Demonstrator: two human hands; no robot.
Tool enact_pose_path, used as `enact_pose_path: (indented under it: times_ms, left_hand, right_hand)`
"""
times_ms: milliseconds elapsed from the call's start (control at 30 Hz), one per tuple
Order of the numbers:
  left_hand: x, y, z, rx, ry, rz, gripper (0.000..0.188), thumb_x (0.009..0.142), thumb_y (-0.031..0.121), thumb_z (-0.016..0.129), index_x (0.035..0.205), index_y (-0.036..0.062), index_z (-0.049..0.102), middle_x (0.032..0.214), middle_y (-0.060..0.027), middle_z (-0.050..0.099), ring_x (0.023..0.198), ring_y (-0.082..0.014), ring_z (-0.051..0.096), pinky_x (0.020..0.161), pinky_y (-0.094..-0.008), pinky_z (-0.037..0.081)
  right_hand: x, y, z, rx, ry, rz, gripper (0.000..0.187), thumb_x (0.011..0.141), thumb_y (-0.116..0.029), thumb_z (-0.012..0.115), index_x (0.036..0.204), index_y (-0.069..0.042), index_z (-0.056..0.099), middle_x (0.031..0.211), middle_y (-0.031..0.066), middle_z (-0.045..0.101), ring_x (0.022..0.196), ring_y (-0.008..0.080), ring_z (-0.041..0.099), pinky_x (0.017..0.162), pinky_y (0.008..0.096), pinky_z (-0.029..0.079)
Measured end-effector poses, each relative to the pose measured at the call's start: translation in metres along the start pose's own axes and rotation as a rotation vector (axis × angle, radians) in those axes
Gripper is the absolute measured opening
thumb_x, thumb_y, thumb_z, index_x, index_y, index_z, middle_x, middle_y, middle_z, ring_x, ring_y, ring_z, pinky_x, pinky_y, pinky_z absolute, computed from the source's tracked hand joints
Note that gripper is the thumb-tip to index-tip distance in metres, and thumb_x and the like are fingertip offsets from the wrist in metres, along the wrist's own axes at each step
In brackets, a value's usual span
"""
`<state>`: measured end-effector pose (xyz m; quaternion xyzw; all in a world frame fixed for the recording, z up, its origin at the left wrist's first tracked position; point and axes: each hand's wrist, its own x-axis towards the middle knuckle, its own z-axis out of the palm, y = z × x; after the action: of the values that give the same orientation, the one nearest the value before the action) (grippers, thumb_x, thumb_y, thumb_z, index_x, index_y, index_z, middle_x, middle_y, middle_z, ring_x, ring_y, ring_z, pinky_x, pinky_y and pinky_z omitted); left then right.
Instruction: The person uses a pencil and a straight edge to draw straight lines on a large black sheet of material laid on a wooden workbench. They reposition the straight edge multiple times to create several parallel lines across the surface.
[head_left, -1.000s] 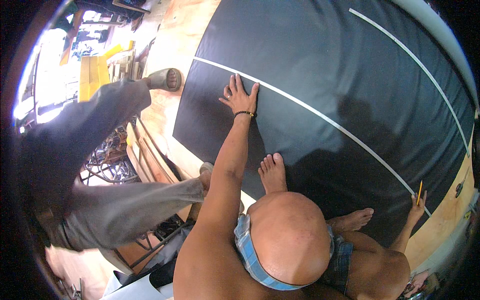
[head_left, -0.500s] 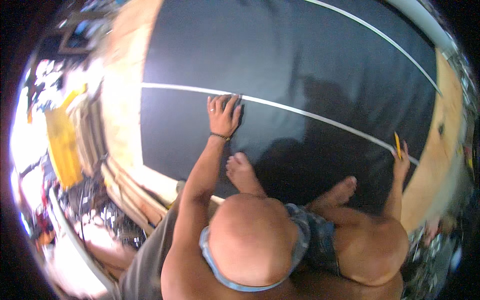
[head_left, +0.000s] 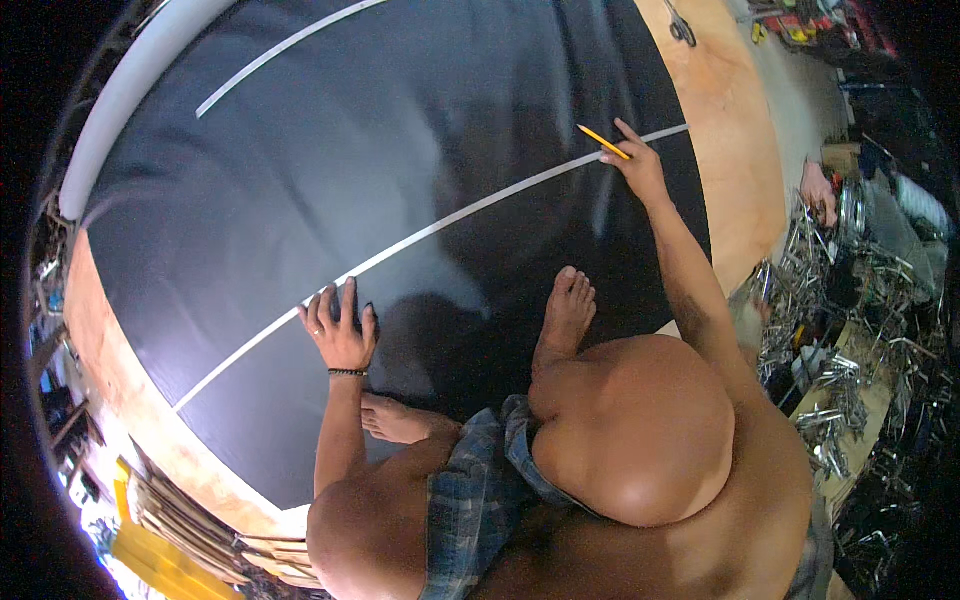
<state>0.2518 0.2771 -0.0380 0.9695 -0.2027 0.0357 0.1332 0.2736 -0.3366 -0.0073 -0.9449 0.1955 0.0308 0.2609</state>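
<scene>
A long pale straightedge [head_left: 490, 209] lies slantwise across a smooth black sheet [head_left: 250, 210]. My left hand [head_left: 343, 338], a dark bracelet at its wrist, rests with fingers spread and their tips at the near edge of the straightedge. Farther right, my right hand [head_left: 640, 172] is by the far-right part of the straightedge. Held between its fingers is a yellow pencil [head_left: 598, 138], its point aimed up and left. My bare feet are on the sheet between the two hands.
Another pale strip [head_left: 270, 58] lies toward the far edge. A grey-white roll [head_left: 130, 90] borders the sheet at far left. Under it is a wooden board [head_left: 735, 130] bearing scissors [head_left: 682, 30]. Piled metal pieces [head_left: 840, 400] stand at right, a yellow object [head_left: 165, 565] at lower left.
The whole view has turned, so the straightedge now slants up to the right and the scissors show. My left hand still rests at the straightedge; my right still holds the pencil.
</scene>
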Motion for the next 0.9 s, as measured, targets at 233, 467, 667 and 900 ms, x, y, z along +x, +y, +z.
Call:
enact_pose_path:
  times_ms: [233,467,667,900]
  left_hand:
    - [0.0,0.002,0.006,0.126,-0.061,-0.026,0.052,0.098,0.043,0.065,0.148,0.0269,0.062,0.14,-0.0088,0.054,0.138,-0.0341,0.043,0.125,-0.0701,0.019]
    - [0.001,0.004,0.004,0.095,-0.127,-0.053,0.055,0.099,0.054,0.062,0.152,0.04,0.055,0.145,-0.0122,0.052,0.14,-0.0394,0.041,0.122,-0.0762,0.013]
    - [0.001,0.005,0.001,0.104,-0.127,-0.047,0.056,0.099,0.055,0.061,0.153,0.0432,0.052,0.145,-0.0115,0.053,0.137,-0.0383,0.044,0.119,-0.0789,0.015]
    - [0.002,0.007,0.002,0.104,-0.097,-0.048,0.057,0.097,0.055,0.063,0.152,0.0424,0.053,0.144,-0.0083,0.052,0.135,-0.0371,0.045,0.118,-0.08,0.016]
  right_hand:
    - [0.0,0.0,0.001,0.042,0.009,-0.036,0.025,0.083,-0.019,0.086,0.104,-0.007,0.082,0.155,0.0128,0.057,0.127,0.0252,0.067,0.102,0.0346,0.052]
    - [0.003,-0.012,-0.009,-0.121,-0.039,-0.024,0.029,0.083,-0.022,0.086,0.107,-0.006,0.081,0.155,0.0085,0.057,0.124,0.0252,0.069,0.097,0.0342,0.054]
    - [0.009,-0.069,-0.029,0.048,-0.078,-0.096,0.033,0.1,-0.028,0.071,0.121,-0.004,0.075,0.118,0.0122,0.073,0.109,0.0244,0.071,0.096,0.0359,0.054]
    - [-0.008,-0.202,0.048,0.4,-0.48,-0.379,0.034,0.105,-0.021,0.065,0.139,-0.015,0.06,0.097,0.0092,0.072,0.086,0.0174,0.07,0.081,0.0345,0.056]
